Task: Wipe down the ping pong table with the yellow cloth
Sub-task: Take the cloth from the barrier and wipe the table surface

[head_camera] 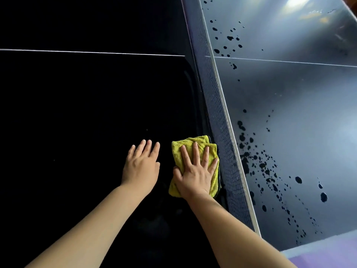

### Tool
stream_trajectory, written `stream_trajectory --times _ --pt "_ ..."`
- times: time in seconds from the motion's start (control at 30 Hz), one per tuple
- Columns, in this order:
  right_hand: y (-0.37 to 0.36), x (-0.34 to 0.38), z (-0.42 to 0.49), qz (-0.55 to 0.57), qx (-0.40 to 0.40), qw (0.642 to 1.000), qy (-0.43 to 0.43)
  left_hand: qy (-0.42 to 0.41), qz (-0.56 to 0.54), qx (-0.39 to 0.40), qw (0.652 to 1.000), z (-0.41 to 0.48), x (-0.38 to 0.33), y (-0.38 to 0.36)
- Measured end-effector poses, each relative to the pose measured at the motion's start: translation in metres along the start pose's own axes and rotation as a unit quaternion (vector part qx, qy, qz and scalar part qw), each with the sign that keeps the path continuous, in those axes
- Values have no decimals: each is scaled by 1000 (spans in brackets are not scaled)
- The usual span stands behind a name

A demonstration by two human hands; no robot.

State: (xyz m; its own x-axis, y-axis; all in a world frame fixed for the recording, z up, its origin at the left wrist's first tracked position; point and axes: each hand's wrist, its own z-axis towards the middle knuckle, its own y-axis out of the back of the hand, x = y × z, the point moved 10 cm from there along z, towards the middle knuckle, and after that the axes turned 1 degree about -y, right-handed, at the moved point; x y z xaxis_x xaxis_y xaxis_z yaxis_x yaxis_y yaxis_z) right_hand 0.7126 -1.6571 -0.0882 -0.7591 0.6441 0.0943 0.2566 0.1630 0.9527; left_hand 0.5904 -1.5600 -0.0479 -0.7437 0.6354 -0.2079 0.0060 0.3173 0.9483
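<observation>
Yellow cloth (193,146), folded, on ping pong table (77,113) beside the net (218,113)

We log its long axis running away from us, roughly parallel to the net, its right edge just beside the net's foot. Our right hand (195,175) lies flat on its middle, fingers spread, pressing rather than clenching. Our left hand (142,167) rests open on bare tabletop, empty. Dark spots, possibly water, dot the far half (289,93)

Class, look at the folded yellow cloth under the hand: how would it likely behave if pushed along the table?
The yellow cloth looks plush and folded, so probably floppy and apt to bunch. Flattened under the right hand, it should probably slide on the glossy table.
</observation>
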Motion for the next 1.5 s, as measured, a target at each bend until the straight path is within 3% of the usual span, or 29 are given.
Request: stream_trajectory --times 0.6,0.9,1.07,1.23,1.5 --pt "69 73 273 3 -52 999 -1 21 -24 -132 991 132 49 37" --pt "95 102 359 -1 -66 996 58 38 -27 -147 988 183 68 41" --pt "103 110 381 -19 -47 992 114 33 -43 -177 983 182 99 50" --pt "99 125 369 -19 -44 996 69 30 -50 -176 983 174 148 60" --pt "72 240 340 -18 -54 996 62 22 -32 -157 987 150 258 73"
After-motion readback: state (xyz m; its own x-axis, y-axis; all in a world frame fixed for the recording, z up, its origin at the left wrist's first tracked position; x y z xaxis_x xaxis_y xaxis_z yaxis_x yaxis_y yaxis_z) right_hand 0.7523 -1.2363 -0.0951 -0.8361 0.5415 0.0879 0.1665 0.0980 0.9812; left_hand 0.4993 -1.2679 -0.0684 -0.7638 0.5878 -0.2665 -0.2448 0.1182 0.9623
